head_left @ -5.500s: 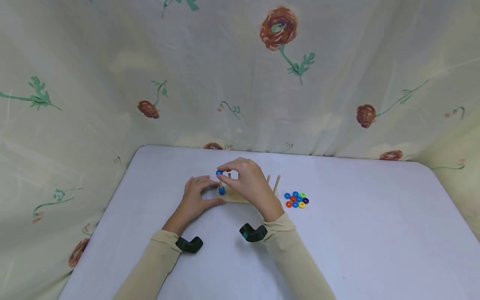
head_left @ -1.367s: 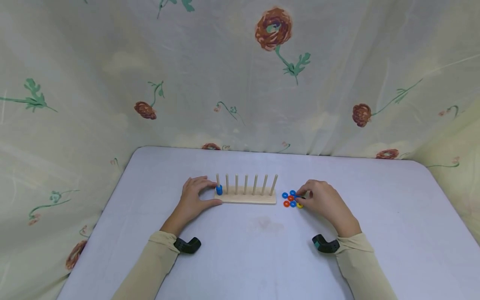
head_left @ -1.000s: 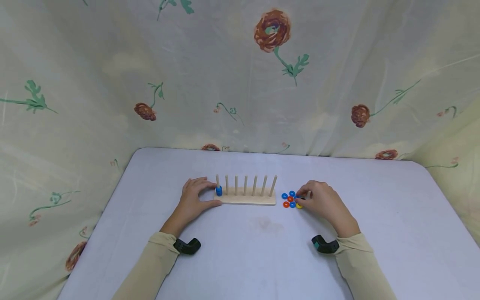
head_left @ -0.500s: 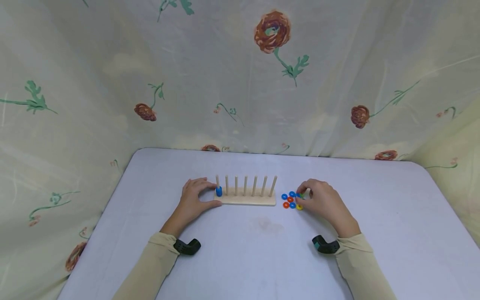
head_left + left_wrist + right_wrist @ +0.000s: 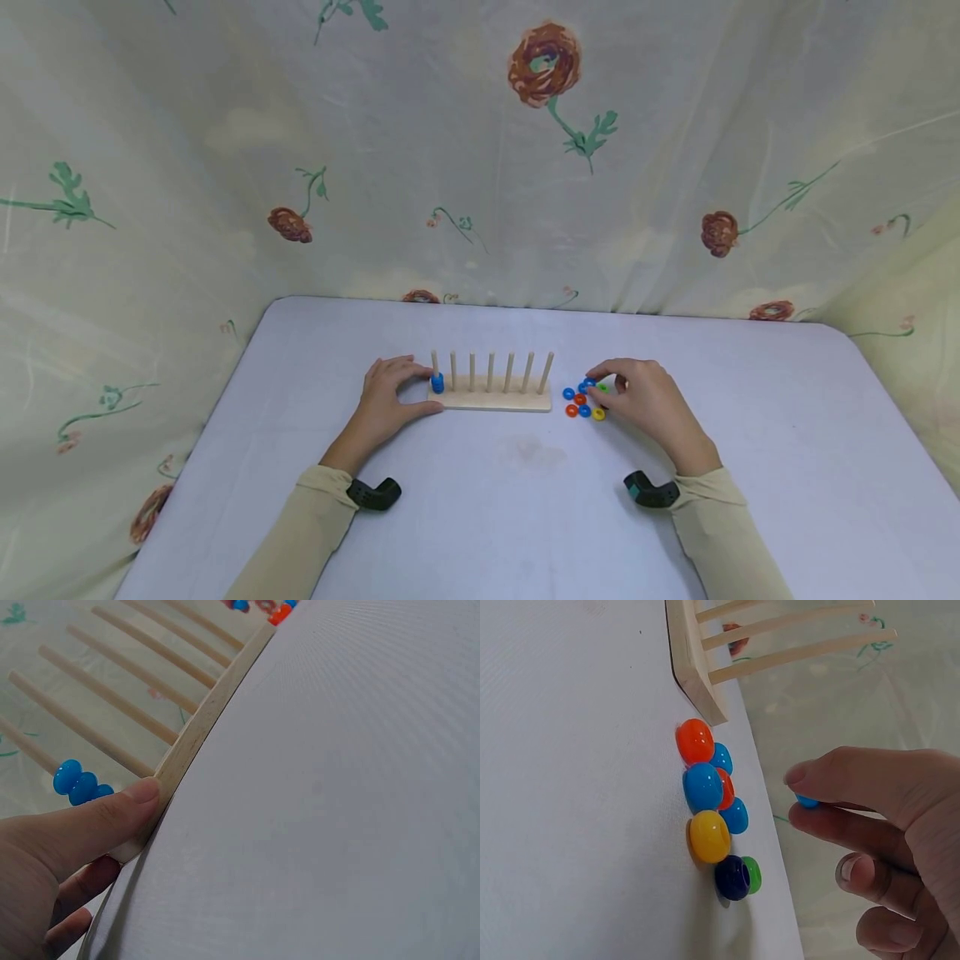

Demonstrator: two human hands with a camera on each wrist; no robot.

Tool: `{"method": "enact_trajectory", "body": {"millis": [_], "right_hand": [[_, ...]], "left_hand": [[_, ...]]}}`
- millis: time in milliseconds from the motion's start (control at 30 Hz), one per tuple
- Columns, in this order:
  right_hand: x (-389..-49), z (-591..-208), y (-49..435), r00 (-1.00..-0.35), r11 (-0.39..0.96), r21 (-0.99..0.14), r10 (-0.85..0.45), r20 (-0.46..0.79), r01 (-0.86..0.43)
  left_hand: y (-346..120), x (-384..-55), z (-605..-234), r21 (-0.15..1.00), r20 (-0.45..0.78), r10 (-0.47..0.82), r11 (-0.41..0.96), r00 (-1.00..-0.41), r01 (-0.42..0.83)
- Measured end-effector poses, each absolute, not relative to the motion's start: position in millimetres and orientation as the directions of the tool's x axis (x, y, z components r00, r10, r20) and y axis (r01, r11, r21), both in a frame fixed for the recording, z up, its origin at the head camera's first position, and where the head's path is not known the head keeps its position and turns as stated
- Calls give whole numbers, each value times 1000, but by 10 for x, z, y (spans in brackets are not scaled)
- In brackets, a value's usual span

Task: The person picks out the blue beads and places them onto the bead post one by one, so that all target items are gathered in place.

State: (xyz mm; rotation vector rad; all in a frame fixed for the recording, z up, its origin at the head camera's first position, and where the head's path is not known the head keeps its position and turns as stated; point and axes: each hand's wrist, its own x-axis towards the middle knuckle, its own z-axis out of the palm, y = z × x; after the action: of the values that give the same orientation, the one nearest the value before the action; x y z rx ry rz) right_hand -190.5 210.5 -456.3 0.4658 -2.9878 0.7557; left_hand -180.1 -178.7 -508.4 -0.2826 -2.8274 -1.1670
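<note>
My left hand [image 5: 386, 396] grips the left end of a wooden peg stand [image 5: 495, 402], its thumb [image 5: 112, 814] along the front edge of the base. Several upright pegs rise from the base. Three blue beads [image 5: 85, 787] are stacked on the leftmost peg, partly hidden behind the thumb in the left wrist view. My right hand [image 5: 645, 404] pinches a blue bead [image 5: 808, 802] between thumb and index finger, raised over the loose beads. Most of that bead is covered by the fingertips in the right wrist view.
Right of the stand lies a loose cluster: orange-red beads [image 5: 697, 742], blue beads [image 5: 703, 787], a yellow bead [image 5: 709, 837], a dark blue bead [image 5: 733, 878] and a green bead [image 5: 753, 875]. A white-covered table [image 5: 480, 517] bears everything, and a flowered curtain [image 5: 420, 150] hangs behind it.
Earlier my right hand held a blue bead over the leftmost peg; it then moved right to the cluster. Now it has lifted another blue bead slightly. My left hand stays at the stand.
</note>
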Motion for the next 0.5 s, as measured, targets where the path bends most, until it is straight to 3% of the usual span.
{"method": "enact_trajectory", "body": {"millis": [500], "right_hand": [[-1910,-4494,2079,-915,770,-496,-323,241,-402]], "left_hand": [[-1802,-1809,-5099,693,138,147,693,-979,201]]}}
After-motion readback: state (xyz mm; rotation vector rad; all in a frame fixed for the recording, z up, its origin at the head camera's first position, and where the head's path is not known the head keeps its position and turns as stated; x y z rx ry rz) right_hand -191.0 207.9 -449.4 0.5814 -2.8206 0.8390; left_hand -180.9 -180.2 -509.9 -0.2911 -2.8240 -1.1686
